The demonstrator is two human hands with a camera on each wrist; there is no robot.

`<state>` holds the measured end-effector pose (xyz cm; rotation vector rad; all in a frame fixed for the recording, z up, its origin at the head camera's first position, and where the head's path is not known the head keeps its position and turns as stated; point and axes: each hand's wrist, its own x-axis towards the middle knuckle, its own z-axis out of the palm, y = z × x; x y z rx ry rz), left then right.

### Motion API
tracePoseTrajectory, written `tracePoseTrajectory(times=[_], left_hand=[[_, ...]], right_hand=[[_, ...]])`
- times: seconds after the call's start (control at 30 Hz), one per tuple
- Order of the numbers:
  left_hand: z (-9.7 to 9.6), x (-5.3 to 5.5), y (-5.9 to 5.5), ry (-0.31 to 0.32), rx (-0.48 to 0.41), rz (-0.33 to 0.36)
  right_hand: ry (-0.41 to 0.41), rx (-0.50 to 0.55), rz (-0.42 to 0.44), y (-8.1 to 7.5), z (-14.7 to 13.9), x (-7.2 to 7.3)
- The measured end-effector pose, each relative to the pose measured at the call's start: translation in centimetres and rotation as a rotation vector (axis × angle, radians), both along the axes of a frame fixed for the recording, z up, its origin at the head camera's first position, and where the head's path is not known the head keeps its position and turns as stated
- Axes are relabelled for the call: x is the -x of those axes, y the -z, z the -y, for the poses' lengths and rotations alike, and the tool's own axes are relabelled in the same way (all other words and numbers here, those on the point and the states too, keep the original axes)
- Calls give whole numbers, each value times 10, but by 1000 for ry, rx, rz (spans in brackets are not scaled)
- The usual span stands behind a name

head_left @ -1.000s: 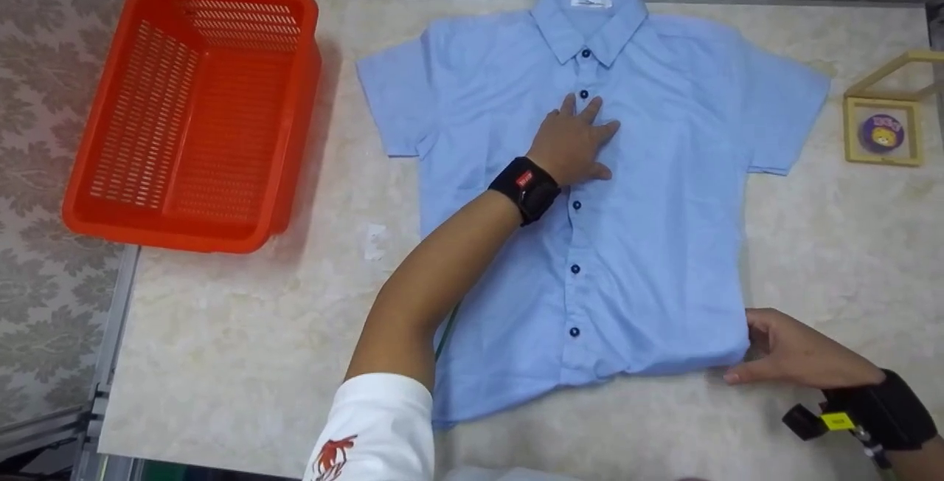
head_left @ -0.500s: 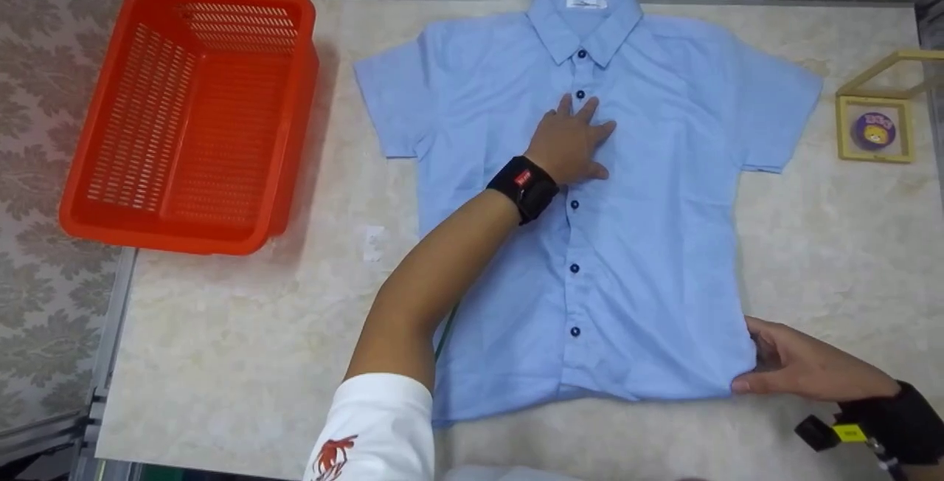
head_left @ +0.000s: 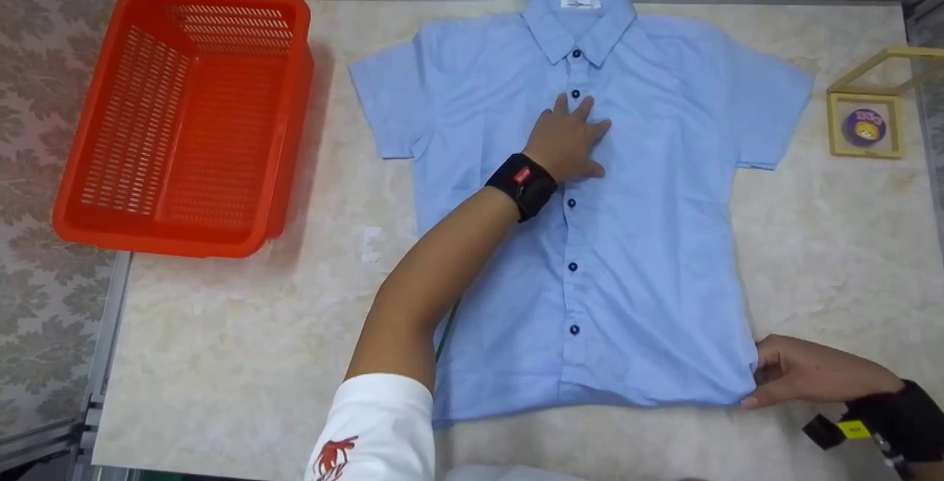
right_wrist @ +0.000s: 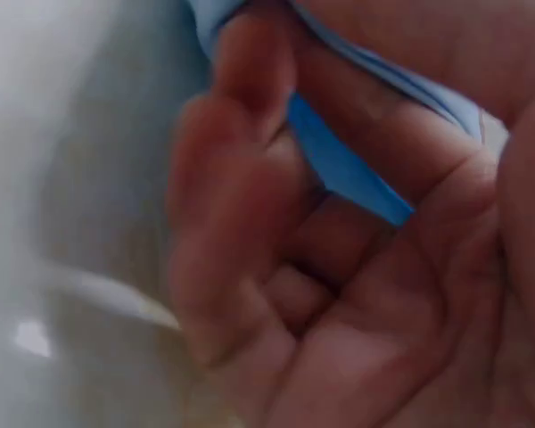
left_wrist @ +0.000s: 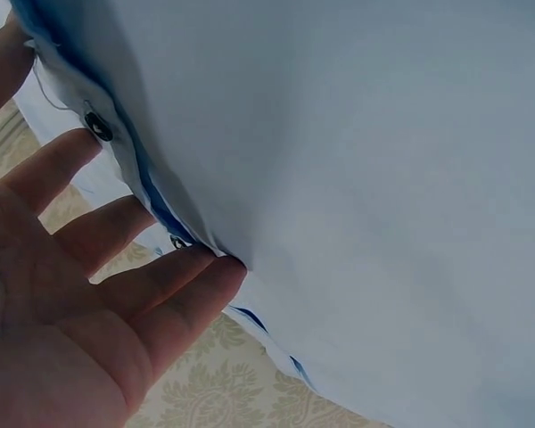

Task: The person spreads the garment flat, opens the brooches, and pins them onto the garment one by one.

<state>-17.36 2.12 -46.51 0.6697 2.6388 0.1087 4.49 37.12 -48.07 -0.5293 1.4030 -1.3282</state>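
A light blue short-sleeved button-up shirt [head_left: 656,230] lies front up, collar toward the far edge of the table. My left hand [head_left: 566,143] rests with spread, straight fingers on its chest, beside the button placket. In the left wrist view those fingers [left_wrist: 174,294] touch the cloth near a dark button [left_wrist: 98,126]. At the shirt's lower right corner, my right hand [head_left: 822,370] pinches the hem between thumb and curled fingers. The right wrist view shows blue cloth [right_wrist: 348,174] running between the curled fingers [right_wrist: 223,232]; the exact pinch point is partly hidden.
A red plastic basket [head_left: 287,127] with slotted walls stands at the left of the table [head_left: 243,363]. Toward the right edge sits a small yellow frame [head_left: 866,127] with a purple round badge. A pale scrap [head_left: 372,244] lies left of the shirt.
My right hand has drawn the lower right corner of the shirt toward the near edge and slightly right, straightening the hem. My left hand has stayed on the chest.
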Motion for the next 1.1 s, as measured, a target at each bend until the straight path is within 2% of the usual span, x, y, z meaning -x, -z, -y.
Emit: tracePoseTrajectory(times=[0.07,0.3,0.37,0.7,0.93,1.1], left_hand=[[-1,1,0,-3,2,-4],[1,0,-2,-5,4,-2],[2,0,-3,-8,-4,6],[0,1,-2,-7,-5,12],[0,1,-3,-2,11,3],[-2,2,-3,4,10,4]], right_hand=[[-1,13,8,0,-2,0],[-1,16,143,0,-6,0],[-2,19,144,0,-7,0],[-38,-162,245,-16,-23,5],[-34,-232,228,-6,-24,2],[-11,-407,121,-3,-25,9]])
